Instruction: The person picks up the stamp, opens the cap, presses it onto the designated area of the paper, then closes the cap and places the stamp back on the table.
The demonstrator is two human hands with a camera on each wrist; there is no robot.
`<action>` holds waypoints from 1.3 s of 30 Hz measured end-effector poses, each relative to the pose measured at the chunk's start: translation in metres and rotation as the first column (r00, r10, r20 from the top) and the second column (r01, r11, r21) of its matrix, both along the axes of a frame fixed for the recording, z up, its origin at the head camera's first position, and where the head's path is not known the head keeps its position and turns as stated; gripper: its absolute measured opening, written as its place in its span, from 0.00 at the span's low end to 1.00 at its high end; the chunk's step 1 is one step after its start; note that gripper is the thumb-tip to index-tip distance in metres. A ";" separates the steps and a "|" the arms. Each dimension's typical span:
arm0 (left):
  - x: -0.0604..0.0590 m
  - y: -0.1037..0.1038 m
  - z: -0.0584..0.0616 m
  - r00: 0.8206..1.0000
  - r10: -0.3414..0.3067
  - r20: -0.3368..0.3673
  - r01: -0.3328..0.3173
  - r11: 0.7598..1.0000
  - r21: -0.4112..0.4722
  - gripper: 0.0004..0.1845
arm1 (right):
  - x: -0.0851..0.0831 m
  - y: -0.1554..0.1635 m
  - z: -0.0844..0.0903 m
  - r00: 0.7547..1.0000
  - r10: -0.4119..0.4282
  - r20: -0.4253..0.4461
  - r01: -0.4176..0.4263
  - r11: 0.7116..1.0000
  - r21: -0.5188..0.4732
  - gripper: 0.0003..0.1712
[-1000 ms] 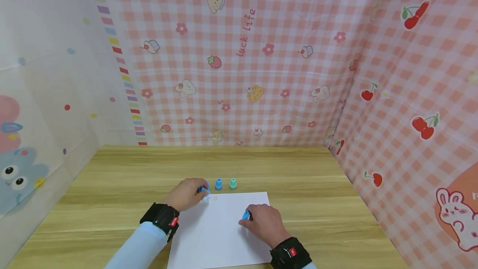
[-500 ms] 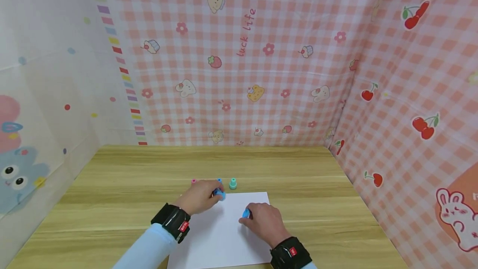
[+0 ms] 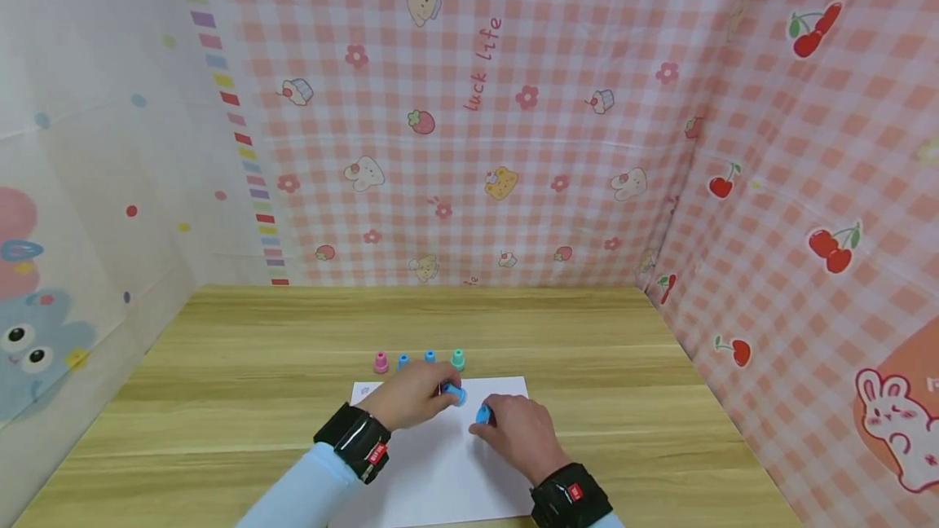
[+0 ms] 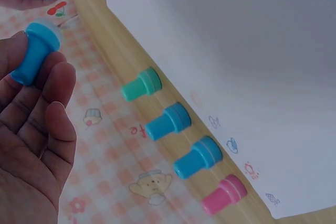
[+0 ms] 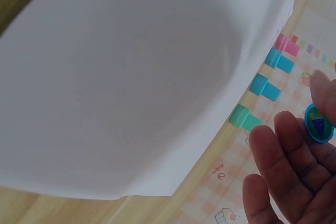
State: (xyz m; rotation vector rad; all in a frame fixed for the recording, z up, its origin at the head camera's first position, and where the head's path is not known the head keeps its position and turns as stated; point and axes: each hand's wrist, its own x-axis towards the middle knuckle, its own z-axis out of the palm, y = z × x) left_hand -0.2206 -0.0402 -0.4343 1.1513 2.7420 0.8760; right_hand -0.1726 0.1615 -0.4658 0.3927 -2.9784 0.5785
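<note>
Left hand: the left hand (image 3: 411, 402) pinches a blue stamp (image 4: 34, 52) between thumb and fingertips, above the far part of the white paper (image 3: 440, 463).
Right hand: the right hand (image 3: 517, 434), just beside it over the paper, pinches a small blue cap (image 5: 318, 124); the right wrist view shows a purple mark inside it.
Hidden: in the head view the fingers cover most of the stamp and cap, so only slivers of blue show. The near edge of the paper is cut off by the frame and partly covered by the light blue sleeve (image 3: 293, 495).
Hard to make out: small faint prints (image 4: 231, 144) along the paper's far edge, too small to read.
Row: pink stamp (image 3: 381, 362), two blue stamps (image 3: 403, 361) and a green stamp (image 3: 458, 359) stand just beyond the paper.
Room: bare wooden table (image 3: 220, 365) on both sides and behind the row, closed in by patterned cloth walls (image 3: 477, 145).
</note>
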 end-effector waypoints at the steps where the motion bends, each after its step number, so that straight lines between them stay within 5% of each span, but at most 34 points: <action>1: 0.001 0.002 0.001 1.000 -0.005 0.003 0.005 1.000 -0.002 0.05 | 0.000 0.000 0.000 1.000 0.001 -0.007 -0.001 1.000 0.000 0.12; 15: 0.005 0.016 0.002 0.998 -0.056 0.017 0.056 0.998 -0.001 0.03 | -0.001 0.002 0.001 0.994 0.013 -0.109 -0.015 1.000 -0.015 0.13; 39: 0.006 0.023 -0.007 0.993 -0.082 0.081 0.077 0.994 0.074 0.03 | 0.000 0.000 0.004 0.990 0.039 -0.136 -0.041 0.999 -0.009 0.13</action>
